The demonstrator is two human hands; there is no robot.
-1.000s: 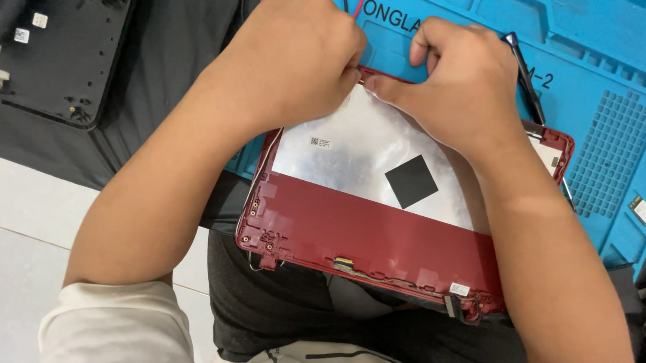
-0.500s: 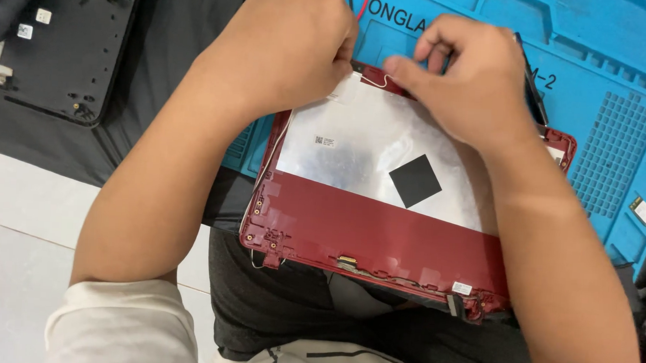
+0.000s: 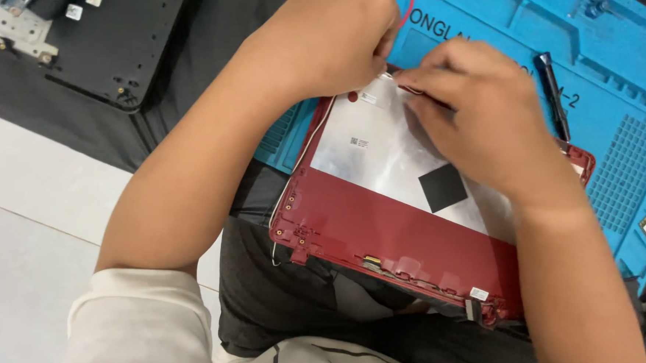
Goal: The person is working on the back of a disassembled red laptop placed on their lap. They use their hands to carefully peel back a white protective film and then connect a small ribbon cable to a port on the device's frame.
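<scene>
A red laptop lid shell (image 3: 379, 232) lies inside-up on my lap and the edge of a blue work mat (image 3: 623, 87). Its inner face is silver foil with a black square pad (image 3: 443, 188). My left hand (image 3: 331, 34) is closed at the lid's far edge, fingers pinched on a thin wire there. My right hand (image 3: 466, 112) rests on the foil beside it, fingertips pinching the same thin wire (image 3: 409, 88). A pale wire (image 3: 298, 165) runs down the lid's left edge.
A black pen-like tool (image 3: 552, 90) lies on the blue mat by my right hand. A black laptop base (image 3: 117, 38) with exposed parts sits at the upper left on a dark cloth. White floor tiles (image 3: 33, 225) lie at the lower left.
Both hands have shifted slightly along the lid's far edge; my right hand's fingers now stretch flatter over the foil, pinching the wire nearer my left hand.
</scene>
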